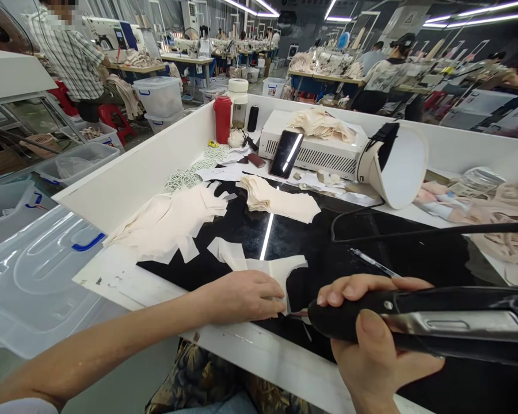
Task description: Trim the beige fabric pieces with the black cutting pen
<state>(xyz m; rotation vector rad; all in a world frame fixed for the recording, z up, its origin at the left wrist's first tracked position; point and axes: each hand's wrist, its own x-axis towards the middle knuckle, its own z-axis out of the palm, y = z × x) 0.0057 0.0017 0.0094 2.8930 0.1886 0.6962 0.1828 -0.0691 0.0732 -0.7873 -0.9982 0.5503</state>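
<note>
My left hand lies flat with its fingers stretched out, pressing a cream fabric piece onto the black board. My right hand is wrapped round a black-handled hand tool with a metal strip along its side. Its thin tip meets the edge of the fabric beside my left fingertips; whether it touches the cloth I cannot tell. Beyond my hands lie a neat stack of cut cream pieces and a looser pile of cream pieces. A clear pen rests behind the tool.
Behind the board stand a phone, a white vented box, a white lamp and a red bottle. A black cable crosses the right side. Beige straps heap there. Plastic bins flank the table's left.
</note>
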